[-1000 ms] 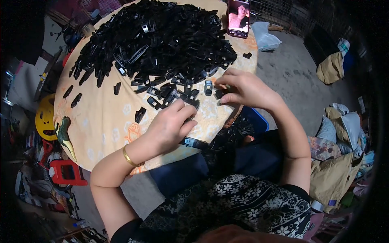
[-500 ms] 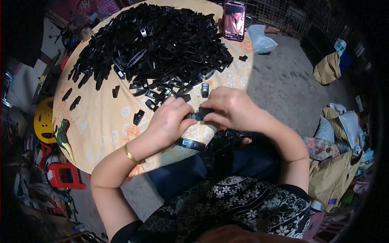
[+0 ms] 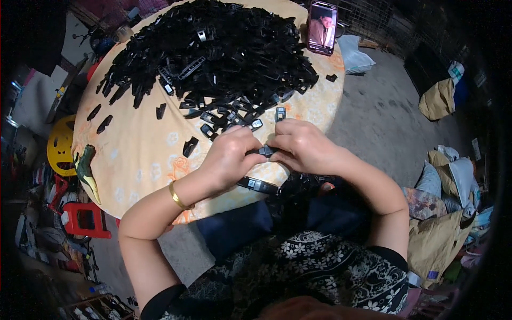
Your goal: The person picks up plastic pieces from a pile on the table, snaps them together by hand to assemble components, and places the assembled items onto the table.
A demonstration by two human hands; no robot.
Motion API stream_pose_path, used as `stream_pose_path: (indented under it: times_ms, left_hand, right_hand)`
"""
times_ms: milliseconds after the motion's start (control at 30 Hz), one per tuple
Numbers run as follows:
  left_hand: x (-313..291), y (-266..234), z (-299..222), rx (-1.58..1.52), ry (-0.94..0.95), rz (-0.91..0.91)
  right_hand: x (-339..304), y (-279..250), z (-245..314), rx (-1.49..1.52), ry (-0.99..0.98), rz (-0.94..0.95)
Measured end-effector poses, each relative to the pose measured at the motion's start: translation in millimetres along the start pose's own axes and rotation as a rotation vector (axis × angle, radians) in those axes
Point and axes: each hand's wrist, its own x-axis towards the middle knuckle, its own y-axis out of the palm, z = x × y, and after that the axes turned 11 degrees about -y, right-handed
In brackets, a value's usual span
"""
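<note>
My left hand (image 3: 230,154) and my right hand (image 3: 305,143) meet over the near edge of the table. Between their fingertips is a small black plastic part (image 3: 265,151), pinched from both sides; the fingers cover much of it. Just below my hands, a strip of linked black plastic parts (image 3: 260,185) lies along the cloth's edge. A single black piece with a silvery face (image 3: 281,114) rests beyond my right hand, and another dark piece (image 3: 190,146) lies to the left of my left hand. A gold-coloured bangle (image 3: 176,196) circles my left wrist.
A large heap of black plastic parts (image 3: 208,53) covers the far side of the round table with its flowered yellow cloth (image 3: 133,160). A phone (image 3: 322,28) stands upright at the far right. A dark green, yellow-tipped object (image 3: 85,173) lies at the left edge. Bags (image 3: 438,237) sit on the floor at right.
My fingertips have drawn closer together around the small black part, hiding more of it. The view has shifted slightly, so the table and heap appear a little farther right.
</note>
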Motion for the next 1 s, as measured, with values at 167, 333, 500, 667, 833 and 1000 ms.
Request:
stream_pose_path:
  times_ms: [167, 333, 500, 667, 833, 1000]
  left_hand:
    - [6, -19, -5, -0.134, 0.018, 0.278]
    - [37, -52, 51, 0.365, 0.001, -0.412]
    - [52, -59, 81, 0.509, 0.022, -0.347]
    - [50, -60, 77, 0.662, 0.060, -0.301]
    - [49, -58, 78, 0.617, 0.108, -0.267]
    - [47, -54, 78, 0.568, 0.086, -0.268]
  right_hand:
    - [-5, -15, -6, 0.286, 0.058, 0.129]
    - [-3, -8, -18, -0.234, 0.140, -0.182]
    - [-4, -1, -31, -0.239, 0.171, -0.045]
    - [1, -5, -26, -0.038, 0.185, -0.124]
    - [-7, -5, -42, 0.181, 0.374, -0.103]
    - [-8, -6, -43, 0.024, 0.341, -0.113]
